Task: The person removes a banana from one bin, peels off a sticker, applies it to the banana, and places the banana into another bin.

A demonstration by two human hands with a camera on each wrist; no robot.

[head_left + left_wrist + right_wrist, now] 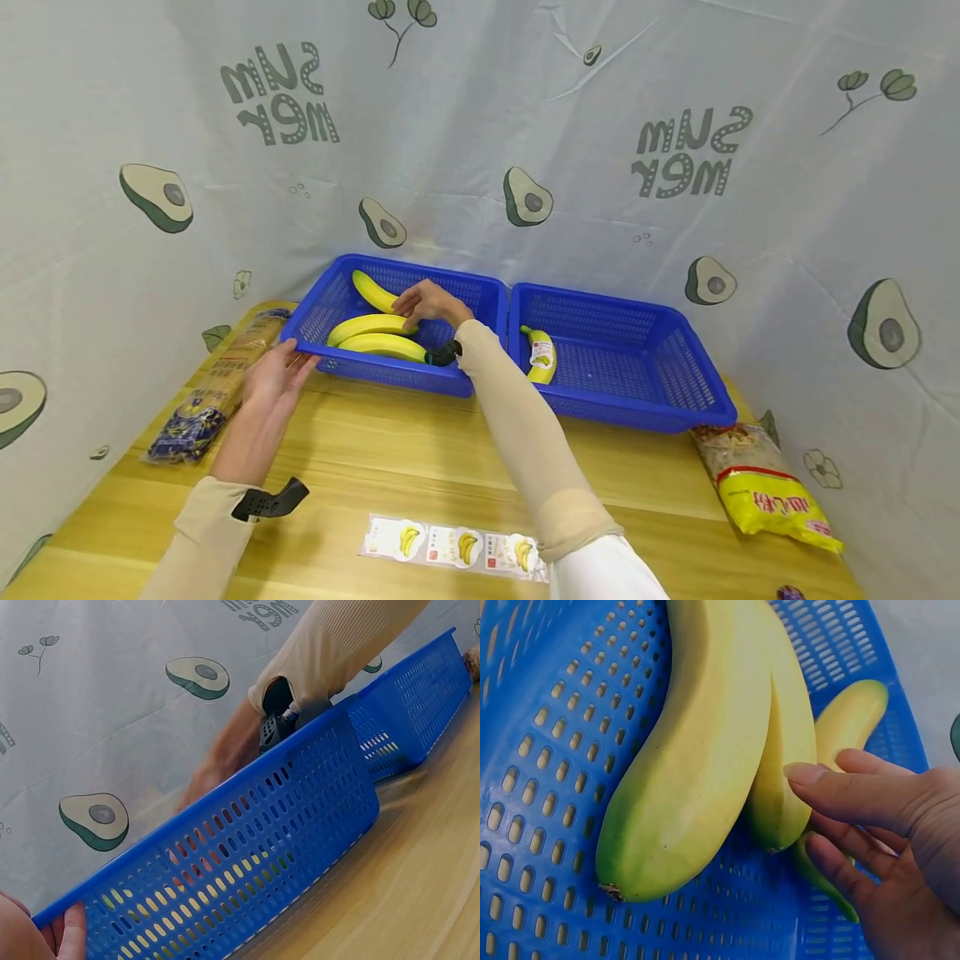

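Nearby, noodle packets (pixel 765 487), sticker strip (pixel 453 547).

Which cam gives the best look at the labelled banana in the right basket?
Head view: the labelled banana lies in full sight at the right basket's left end. Left wrist shows only that basket's wall; right wrist shows the other basket's bananas.

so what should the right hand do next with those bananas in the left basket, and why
Probably curl the fingers round the middle banana and lift it. The right hand has straight fingers touching it without gripping, while the left hand steadies the left basket by its rim.
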